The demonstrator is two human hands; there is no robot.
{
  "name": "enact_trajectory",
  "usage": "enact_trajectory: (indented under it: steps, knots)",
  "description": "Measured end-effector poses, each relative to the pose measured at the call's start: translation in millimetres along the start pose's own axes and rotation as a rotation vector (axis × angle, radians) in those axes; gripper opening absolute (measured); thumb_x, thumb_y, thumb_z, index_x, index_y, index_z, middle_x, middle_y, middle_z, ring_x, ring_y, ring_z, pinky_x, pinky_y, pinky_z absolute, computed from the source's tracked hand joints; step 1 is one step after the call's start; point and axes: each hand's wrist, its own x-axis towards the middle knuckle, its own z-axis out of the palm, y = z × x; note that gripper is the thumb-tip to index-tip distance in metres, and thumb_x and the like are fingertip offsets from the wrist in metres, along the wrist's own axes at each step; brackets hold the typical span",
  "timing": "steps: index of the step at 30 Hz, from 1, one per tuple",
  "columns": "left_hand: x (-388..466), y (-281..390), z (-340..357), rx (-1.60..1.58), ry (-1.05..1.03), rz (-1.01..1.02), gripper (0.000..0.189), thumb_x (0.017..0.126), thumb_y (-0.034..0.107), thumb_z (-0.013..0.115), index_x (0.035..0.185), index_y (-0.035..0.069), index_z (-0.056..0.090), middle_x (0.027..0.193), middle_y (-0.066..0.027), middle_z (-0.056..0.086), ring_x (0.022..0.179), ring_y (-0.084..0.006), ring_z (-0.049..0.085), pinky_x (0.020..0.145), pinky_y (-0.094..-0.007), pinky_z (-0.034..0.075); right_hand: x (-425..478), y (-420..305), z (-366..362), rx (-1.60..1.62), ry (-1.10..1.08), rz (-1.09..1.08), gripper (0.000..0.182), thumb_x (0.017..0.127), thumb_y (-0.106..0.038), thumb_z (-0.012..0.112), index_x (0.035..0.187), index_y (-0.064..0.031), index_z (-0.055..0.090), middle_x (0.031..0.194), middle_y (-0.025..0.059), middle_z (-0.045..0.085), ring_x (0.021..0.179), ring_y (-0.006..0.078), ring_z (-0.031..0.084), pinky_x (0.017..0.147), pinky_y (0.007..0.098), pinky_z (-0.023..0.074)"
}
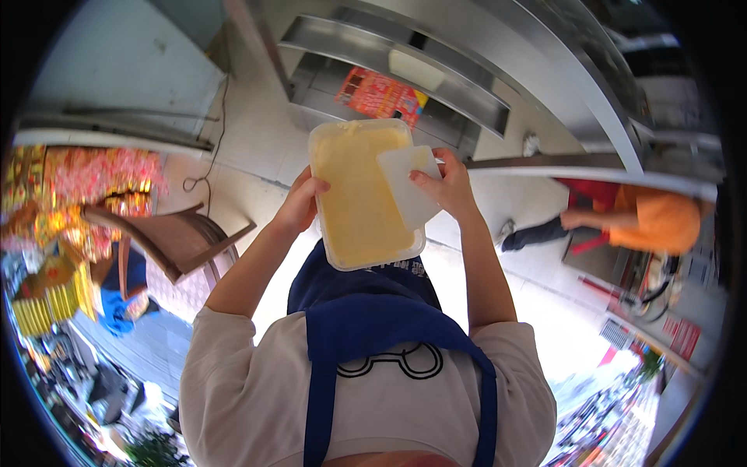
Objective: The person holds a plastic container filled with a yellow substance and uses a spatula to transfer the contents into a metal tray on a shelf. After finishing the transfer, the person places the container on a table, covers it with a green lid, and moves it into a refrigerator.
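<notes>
A clear plastic tub [362,192] filled with a smooth pale-yellow substance is held up before my apron. My left hand [302,201] grips its left side, with the thumb over the rim. In my right hand [448,185] is a whitish, translucent plastic scraper [407,184], pinched under the thumb. The scraper lies over the tub's right edge in this view and hides part of it. Whether its edge touches the yellow surface, I cannot tell. Some of the right fingers are hidden behind the scraper.
Ahead stands a stainless-steel rack [397,52] with a red printed sheet [382,96] on its lower part. A brown chair [175,239] is at the left, near a cable [223,128] on the floor. To the right, a person in orange [653,219] is beside a counter.
</notes>
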Motion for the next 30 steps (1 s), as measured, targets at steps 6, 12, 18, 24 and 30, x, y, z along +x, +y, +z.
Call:
enact_trajectory:
  steps: [6, 12, 18, 24, 30]
  knots:
    - [19.3, -36.8, 74.7, 0.033, -0.196, -0.087, 0.06, 0.073, 0.017, 0.051, 0.128, -0.004, 0.039, 0.117, -0.0134, 0.054, 0.107, -0.0219, 0.054, 0.089, -0.0327, 0.045, -99.2, 26.9, -107.5, -0.309, 0.182, 0.034, 0.042, 0.067, -0.031, 0.075, 0.088, 0.0034, 0.061, 0.078, 0.0145, 0.065, 0.07, 0.0211, 0.064, 0.065, 0.0326, 0.0499]
    - [59.1, -121.0, 168.9, 0.144, -0.362, -0.177, 0.058, 0.074, 0.019, 0.05, 0.127, -0.002, 0.042, 0.117, -0.0122, 0.056, 0.105, -0.0211, 0.057, 0.088, -0.0326, 0.046, -243.7, 155.4, -214.7, -0.152, 0.623, 0.195, 0.036, 0.077, -0.029, 0.069, 0.086, 0.0037, 0.059, 0.074, 0.0111, 0.063, 0.067, 0.0176, 0.06, 0.063, 0.0297, 0.048]
    - [50.0, -207.7, 270.9, 0.043, -0.393, -0.321, 0.056, 0.078, 0.027, 0.048, 0.128, 0.001, 0.043, 0.116, -0.0117, 0.057, 0.106, -0.0218, 0.056, 0.091, -0.0352, 0.044, -393.9, 388.0, -260.6, 0.719, 1.09, 0.337, 0.03, 0.09, -0.022, 0.054, 0.108, 0.0017, 0.056, 0.094, 0.0073, 0.06, 0.076, 0.015, 0.058, 0.062, 0.0251, 0.0475]
    - [24.8, -245.0, 288.3, -0.241, -0.222, -0.175, 0.056, 0.076, 0.03, 0.052, 0.124, 0.002, 0.047, 0.114, -0.0115, 0.057, 0.105, -0.0243, 0.056, 0.09, -0.0367, 0.045, -361.1, 490.2, -303.7, 1.132, 0.675, 0.352, 0.024, 0.088, -0.012, 0.055, 0.11, -0.0009, 0.056, 0.092, 0.0055, 0.061, 0.078, 0.0149, 0.059, 0.06, 0.0247, 0.0475]
    - [-9.0, -220.9, 255.2, -0.146, 0.045, 0.077, 0.062, 0.072, 0.032, 0.057, 0.126, 0.002, 0.045, 0.118, -0.0116, 0.055, 0.109, -0.0261, 0.053, 0.093, -0.0376, 0.043, -216.1, 403.3, -284.3, 0.89, 0.327, 0.557, 0.023, 0.087, -0.022, 0.057, 0.105, -0.0077, 0.056, 0.078, -0.0009, 0.056, 0.063, 0.0085, 0.051, 0.052, 0.0219, 0.0365]
